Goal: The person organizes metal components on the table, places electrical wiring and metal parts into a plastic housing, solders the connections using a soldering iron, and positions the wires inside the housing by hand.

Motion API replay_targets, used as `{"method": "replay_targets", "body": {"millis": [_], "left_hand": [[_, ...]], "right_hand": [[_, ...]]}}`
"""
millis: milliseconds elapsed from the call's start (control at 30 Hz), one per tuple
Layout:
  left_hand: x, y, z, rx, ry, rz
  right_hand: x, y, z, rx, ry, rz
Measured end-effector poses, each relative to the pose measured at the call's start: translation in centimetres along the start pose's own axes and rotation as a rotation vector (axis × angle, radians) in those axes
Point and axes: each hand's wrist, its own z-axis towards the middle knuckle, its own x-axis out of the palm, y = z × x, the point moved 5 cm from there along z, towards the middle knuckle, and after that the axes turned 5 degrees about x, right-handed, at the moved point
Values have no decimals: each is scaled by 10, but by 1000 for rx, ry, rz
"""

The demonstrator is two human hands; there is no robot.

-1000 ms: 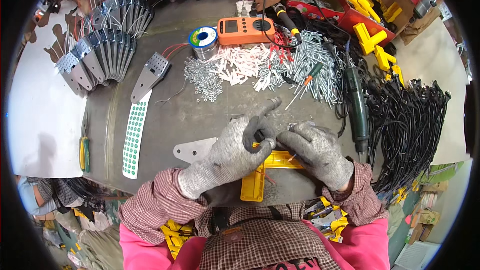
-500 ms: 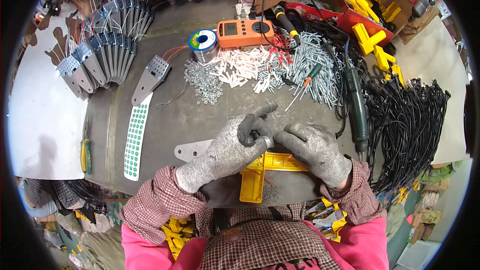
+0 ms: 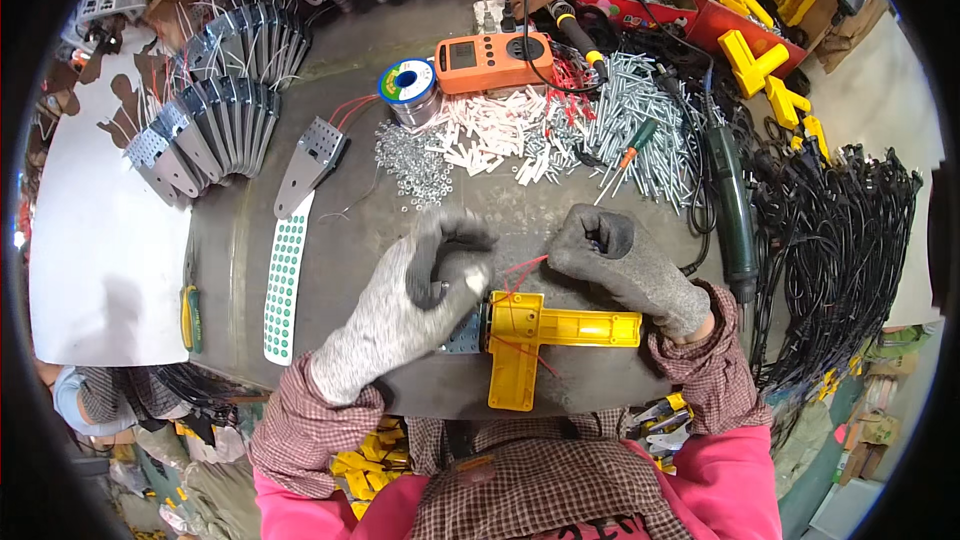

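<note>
A yellow T-shaped plastic housing point(image 3: 545, 332) lies at the near edge of the grey bench point(image 3: 360, 240), with thin red wires point(image 3: 512, 292) looped over its left end. My left hand point(image 3: 415, 300), in a grey knit glove, is curled over that end and over a small perforated metal plate point(image 3: 464, 337) sticking out there. My right hand point(image 3: 622, 262), gloved too, is closed just above the housing's long arm. One red wire runs up to its fingertips and seems pinched there.
Behind the hands lie small nuts point(image 3: 415, 162), white plastic pieces point(image 3: 495, 138), screws point(image 3: 645, 130) and a screwdriver point(image 3: 626, 150). Further back are an orange multimeter point(image 3: 490, 61) and a solder spool point(image 3: 410, 86). A green power tool point(image 3: 735, 210) and black cables point(image 3: 845, 240) lie right; metal plates point(image 3: 215, 125) and a green-dotted strip point(image 3: 284, 278) lie left.
My right hand has lifted off the yellow housing and moved up and right, drawing a red wire out. The housing's long arm now shows. My left hand stays on its left end.
</note>
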Motion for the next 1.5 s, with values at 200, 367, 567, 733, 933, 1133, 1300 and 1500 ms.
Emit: {"method": "replay_targets", "body": {"millis": [200,367,567,733,933,1133,1300,1500], "left_hand": [[17,-38,-4,506,251,786],[12,-41,-10,624,380,822],[11,-49,-15,565,325,865],[24,-47,-12,646,505,994],[70,-48,-32,696,684,1164],[82,-28,-30,576,617,1172],[55,-23,-18,428,155,768],[55,-17,-6,380,25,481]], "right_hand": [[-4,-3,-1,-64,1,-87],[-1,-1,-6,-51,41,-49],[2,6,-14,-37,78,-55],[2,0,-17,-32,97,-41],[12,1,-20,16,182,-210],[2,9,-31,-276,208,-381],[-15,57,-62,-299,-27,-527],[8,40,-65,-239,-100,-690]]}}
